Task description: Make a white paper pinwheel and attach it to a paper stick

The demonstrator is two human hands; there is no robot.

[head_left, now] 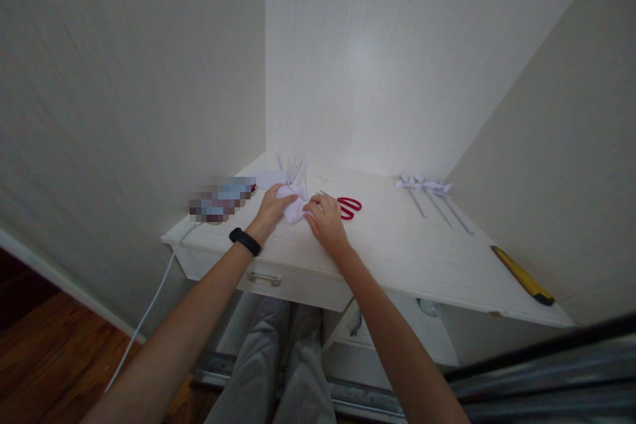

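A piece of folded white paper (293, 209) is between my two hands, just above the white desk. My left hand (273, 207), with a black band on its wrist, grips the paper's left side, thumb on top. On the right edge of the same paper, the fingers of my right hand (324, 217) pinch together. Red-handled scissors (350, 207) lie right beside my right hand, their blades partly hidden behind it. Thin white paper sticks (297, 171) lie just behind the paper, next to a flat white sheet (269, 178).
White paper flowers on stems (421, 183) lie at the back right. A yellow and black box cutter (523, 275) rests by the right wall. A blurred-out object (223, 201) with a white cable (158, 291) is at the left. Walls enclose the desk (392, 248).
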